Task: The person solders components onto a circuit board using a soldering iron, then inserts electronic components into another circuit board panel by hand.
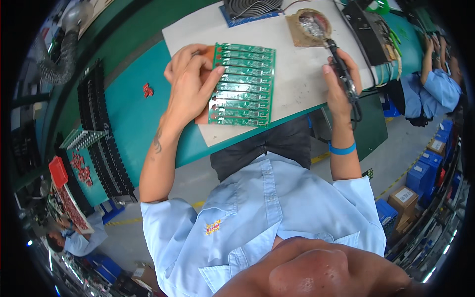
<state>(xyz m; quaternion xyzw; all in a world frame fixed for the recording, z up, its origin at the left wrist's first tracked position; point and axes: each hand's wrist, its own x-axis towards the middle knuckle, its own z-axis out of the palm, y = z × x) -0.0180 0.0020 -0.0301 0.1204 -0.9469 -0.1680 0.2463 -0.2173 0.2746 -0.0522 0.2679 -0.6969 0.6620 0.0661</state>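
A green circuit board panel point(243, 85), divided into several narrow strips, lies over the front part of the white work sheet. My left hand point(190, 81) is closed on its left edge, thumb on top and fingers curled; an orange-brown piece point(202, 119) shows beneath that edge. In my closed right hand point(341, 84) is a soldering iron point(343, 72) with a black handle and cable. Its front end reaches a round dish point(313, 24) with shiny silvery stuff inside, on a brown square base. The tip itself is hard to make out.
A fan point(252, 7) stands at the back, and a black box-like device point(368, 34) at the right. Small red parts point(148, 90) lie on the green mat to my left. Beyond are black slotted racks point(106, 133) and a red tray point(58, 172). Other people work at both sides.
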